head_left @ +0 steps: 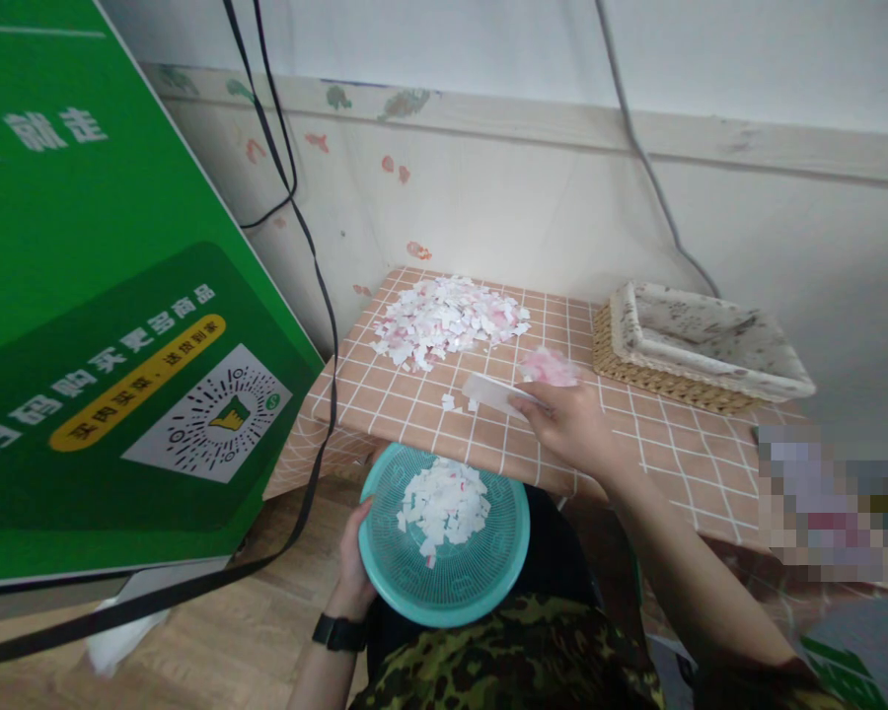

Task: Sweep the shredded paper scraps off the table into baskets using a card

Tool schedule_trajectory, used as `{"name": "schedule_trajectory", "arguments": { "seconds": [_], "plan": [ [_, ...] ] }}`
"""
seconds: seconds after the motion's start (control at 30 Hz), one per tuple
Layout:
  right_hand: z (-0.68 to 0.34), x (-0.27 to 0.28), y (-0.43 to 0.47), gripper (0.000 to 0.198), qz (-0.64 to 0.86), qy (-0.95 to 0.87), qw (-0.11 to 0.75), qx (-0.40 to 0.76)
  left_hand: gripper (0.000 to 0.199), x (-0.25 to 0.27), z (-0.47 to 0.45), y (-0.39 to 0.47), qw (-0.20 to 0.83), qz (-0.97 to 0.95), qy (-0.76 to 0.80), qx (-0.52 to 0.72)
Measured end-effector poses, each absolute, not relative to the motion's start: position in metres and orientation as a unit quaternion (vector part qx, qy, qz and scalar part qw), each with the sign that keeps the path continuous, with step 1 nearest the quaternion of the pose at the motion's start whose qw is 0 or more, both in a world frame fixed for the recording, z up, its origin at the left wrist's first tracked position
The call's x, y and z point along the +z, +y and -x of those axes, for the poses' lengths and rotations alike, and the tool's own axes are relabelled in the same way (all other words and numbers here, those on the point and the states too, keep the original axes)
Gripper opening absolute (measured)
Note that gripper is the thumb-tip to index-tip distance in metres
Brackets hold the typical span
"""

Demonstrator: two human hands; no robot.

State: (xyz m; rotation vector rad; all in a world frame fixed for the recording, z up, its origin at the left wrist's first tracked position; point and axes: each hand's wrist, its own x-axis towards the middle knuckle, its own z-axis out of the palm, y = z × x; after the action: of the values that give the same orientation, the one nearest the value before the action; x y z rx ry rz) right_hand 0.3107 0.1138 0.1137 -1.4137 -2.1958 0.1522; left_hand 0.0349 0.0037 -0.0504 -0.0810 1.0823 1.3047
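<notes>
My left hand [358, 557] grips the left rim of a teal plastic colander [444, 597], held just below the table's front edge. Torn scraps of white paper [448, 503] lie inside it. Over the table, my right hand [566, 419] is closed on a flat white card [494, 394], its free end pointing left. A few loose scraps [449, 402] lie beside the card's tip. Behind the hand sits a small pink pile of shreds [550, 367]. A larger heap of white and pink paper scraps [448, 318] spreads farther back on the left.
A checked brown cloth covers the table [666, 444]. A lined wicker basket [710, 380] stands at the back right against the wall [518, 217]. Dark straps [318, 266] hang at left, before a large green sign [111, 325]. Something blurred lies at the right edge.
</notes>
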Motion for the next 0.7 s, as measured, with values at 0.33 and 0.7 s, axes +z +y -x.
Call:
{"name": "schedule_trajectory", "arguments": {
  "seconds": [0.33, 0.7],
  "plan": [
    [-0.303, 0.105, 0.084, 0.029, 0.522, -0.819, 0.24, 0.009, 0.013, -0.033, -0.028, -0.004, 0.646, 0.057, 0.476, 0.593],
    [-0.309, 0.11, 0.083, 0.027, 0.534, -0.798, 0.266, 0.079, 0.012, -0.017, -0.028, -0.006, 0.636, 0.066, 0.487, 0.595]
  ]
}}
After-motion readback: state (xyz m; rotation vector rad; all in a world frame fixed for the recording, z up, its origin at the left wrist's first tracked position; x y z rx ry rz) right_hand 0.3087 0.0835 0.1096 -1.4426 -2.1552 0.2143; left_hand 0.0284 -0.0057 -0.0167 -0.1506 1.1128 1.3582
